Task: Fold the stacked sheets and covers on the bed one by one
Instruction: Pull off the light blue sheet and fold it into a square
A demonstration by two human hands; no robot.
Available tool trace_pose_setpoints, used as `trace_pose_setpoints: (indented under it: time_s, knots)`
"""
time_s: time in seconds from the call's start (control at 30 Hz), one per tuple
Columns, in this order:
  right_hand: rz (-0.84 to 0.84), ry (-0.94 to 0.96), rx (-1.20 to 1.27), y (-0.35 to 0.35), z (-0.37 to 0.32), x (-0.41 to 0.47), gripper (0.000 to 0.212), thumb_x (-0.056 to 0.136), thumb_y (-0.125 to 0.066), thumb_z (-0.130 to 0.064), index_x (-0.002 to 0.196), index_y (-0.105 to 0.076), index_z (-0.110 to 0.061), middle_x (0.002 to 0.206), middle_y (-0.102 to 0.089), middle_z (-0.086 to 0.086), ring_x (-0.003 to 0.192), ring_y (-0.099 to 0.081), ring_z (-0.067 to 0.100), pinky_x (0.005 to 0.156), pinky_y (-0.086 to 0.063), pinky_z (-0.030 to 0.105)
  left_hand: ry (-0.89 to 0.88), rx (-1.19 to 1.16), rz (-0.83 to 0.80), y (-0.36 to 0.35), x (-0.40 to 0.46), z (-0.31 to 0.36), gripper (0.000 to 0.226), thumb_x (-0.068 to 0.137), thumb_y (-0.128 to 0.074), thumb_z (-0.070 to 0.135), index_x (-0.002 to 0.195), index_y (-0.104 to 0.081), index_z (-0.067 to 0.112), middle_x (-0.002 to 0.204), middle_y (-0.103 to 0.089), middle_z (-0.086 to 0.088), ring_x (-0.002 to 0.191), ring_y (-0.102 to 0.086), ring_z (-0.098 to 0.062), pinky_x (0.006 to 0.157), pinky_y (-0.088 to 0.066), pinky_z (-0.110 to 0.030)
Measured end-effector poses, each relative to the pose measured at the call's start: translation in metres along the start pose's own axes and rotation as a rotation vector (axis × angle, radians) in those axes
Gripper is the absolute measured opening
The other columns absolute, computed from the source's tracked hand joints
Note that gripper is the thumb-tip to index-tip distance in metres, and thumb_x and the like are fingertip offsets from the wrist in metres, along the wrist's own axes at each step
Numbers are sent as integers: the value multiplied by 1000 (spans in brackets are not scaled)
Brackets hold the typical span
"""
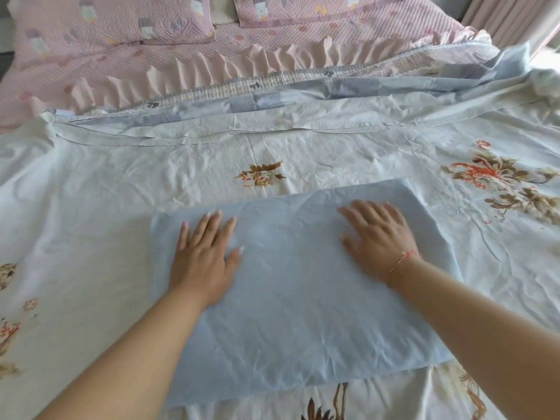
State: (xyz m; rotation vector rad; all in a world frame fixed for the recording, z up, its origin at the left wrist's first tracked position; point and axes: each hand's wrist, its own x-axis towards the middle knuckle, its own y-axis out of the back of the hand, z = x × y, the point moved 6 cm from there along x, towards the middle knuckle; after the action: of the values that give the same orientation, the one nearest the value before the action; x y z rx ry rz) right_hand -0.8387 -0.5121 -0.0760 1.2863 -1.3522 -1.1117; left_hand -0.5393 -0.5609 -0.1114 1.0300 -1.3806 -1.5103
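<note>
Pink pillows [115, 19] were seen far beyond both grips. The folded blue sheet [291, 283] was pressed flat under the left hand [203, 256] and right hand [378, 237], fingers straight, nothing gripped. The flowered cover [333, 153] beneath was left unfolded.

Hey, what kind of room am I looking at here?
Most likely a bedroom. Two pink pillows lie at the head of a bed under a pink frilled cover, floral sheets spread across it, and curtains hang at the right.
</note>
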Motion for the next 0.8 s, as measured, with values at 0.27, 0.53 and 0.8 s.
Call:
trace_pose_setpoints:
  time_s: [0.27, 0.53, 0.8]
  knots:
    - [-408, -665, 111, -47, 117, -51, 69, 93, -16, -62, 152, -12, -25, 159, -11, 0, 147, -6, 20, 118, -12, 46, 445, 85, -317, -23, 1, -58, 73, 97, -11, 58, 156, -8, 15, 164, -3, -2, 150, 1, -16, 119, 3, -51]
    - [-35, -1150, 449, -11, 91, -145, 86, 77, -59, -64, 135, -39, -3, 137, -46, 20, 127, -44, 37, 102, -37, 46, 39, -4, -321, -9, 82, 50, 79, 97, -28, 60, 155, -2, 14, 163, -5, -3, 150, 0, -17, 120, 4, -47]
    - [351, -1417, 1513, -52, -18, -201, 52, 57, -90, -26, 101, -68, -9, 90, -72, 10, 73, -66, 24, 83, -55, 33, 30, -168, -509, -16, 106, 82, 89, 68, -63, 77, 129, -49, 14, 131, -55, -2, 118, -53, -25, 99, -40, -38]
